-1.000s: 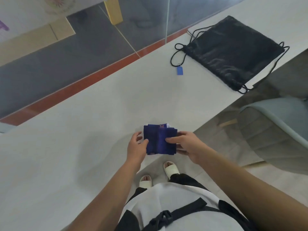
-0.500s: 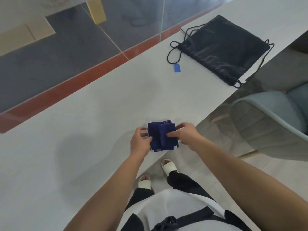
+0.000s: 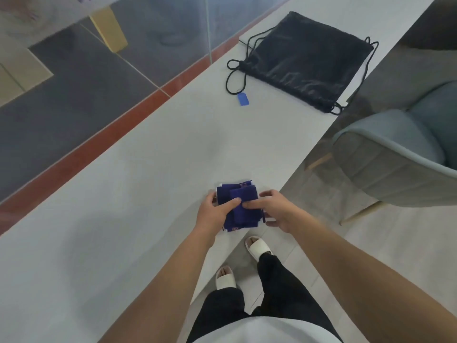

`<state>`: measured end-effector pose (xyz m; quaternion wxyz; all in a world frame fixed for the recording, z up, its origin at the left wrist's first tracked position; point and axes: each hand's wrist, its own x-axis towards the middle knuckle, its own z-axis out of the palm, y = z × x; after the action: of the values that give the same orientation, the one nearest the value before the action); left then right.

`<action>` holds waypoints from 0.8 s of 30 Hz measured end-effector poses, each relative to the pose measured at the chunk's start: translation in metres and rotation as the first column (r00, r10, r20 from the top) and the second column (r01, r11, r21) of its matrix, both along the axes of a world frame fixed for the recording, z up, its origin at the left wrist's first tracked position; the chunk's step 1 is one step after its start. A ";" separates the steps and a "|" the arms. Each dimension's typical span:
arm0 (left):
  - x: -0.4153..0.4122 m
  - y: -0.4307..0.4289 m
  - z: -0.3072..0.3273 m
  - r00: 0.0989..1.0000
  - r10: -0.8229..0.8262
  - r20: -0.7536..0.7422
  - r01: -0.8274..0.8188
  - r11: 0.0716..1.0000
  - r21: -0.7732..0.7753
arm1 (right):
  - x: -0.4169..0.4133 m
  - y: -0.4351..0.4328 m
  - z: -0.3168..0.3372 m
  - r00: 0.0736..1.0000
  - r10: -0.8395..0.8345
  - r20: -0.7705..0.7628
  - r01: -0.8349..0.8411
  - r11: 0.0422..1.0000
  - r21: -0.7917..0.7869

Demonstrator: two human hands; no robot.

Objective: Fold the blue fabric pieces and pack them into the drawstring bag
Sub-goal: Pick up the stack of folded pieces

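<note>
Fabric: a small stack of folded blue fabric point(image 3: 243, 216), with a narrower folded piece lying on top and white printed edges showing at the corners.
Where it is: at the near edge of the white worktop point(image 3: 148, 194), its near end reaching past the edge, held between both hands.
Left hand: the left hand point(image 3: 214, 214) grips the stack's left side, thumb laid flat across the top and fingers point(image 3: 214, 197) curled round the far left corner.
Right hand: the right hand point(image 3: 278, 211) grips the right side, thumb pressing the top piece beside the left thumb, fingers point(image 3: 268, 193) curled at the right edge.
Bag: a black drawstring bag point(image 3: 306, 58) lies flat at the far end of the worktop, well apart from the fabric.
Cords: its black cords point(image 3: 233, 78) loop out to the left, with a small blue tag point(image 3: 243, 99) at their end.
Chair: a grey-blue chair point(image 3: 385, 164) stands to the right of the worktop.
Below: the person's white slippers point(image 3: 258, 248) and dark trousers on a pale floor.
</note>
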<state>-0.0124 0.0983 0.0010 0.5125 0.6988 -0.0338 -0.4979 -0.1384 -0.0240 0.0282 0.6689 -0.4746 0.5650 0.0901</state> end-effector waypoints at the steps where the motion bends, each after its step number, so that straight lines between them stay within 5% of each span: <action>1: 0.002 -0.003 0.000 1.000 -0.028 -0.003 0.028 1.000 -0.005 | -0.002 0.000 -0.001 1.000 -0.012 0.016 0.012 1.000 -0.006; 14: -0.014 -0.054 0.001 0.971 -0.220 -0.097 0.219 0.976 -0.019 | -0.049 -0.039 -0.009 0.987 -0.101 0.123 0.087 0.989 0.117; 24: -0.047 -0.152 0.050 0.934 -0.340 -0.106 0.312 0.926 -0.213 | -0.092 -0.135 0.042 0.941 -0.204 0.268 0.217 0.976 -0.020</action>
<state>-0.0595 -0.0540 0.0511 0.4887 0.5933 -0.1615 -0.6190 -0.2301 -0.1586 0.0698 0.7323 -0.4354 0.5201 -0.0602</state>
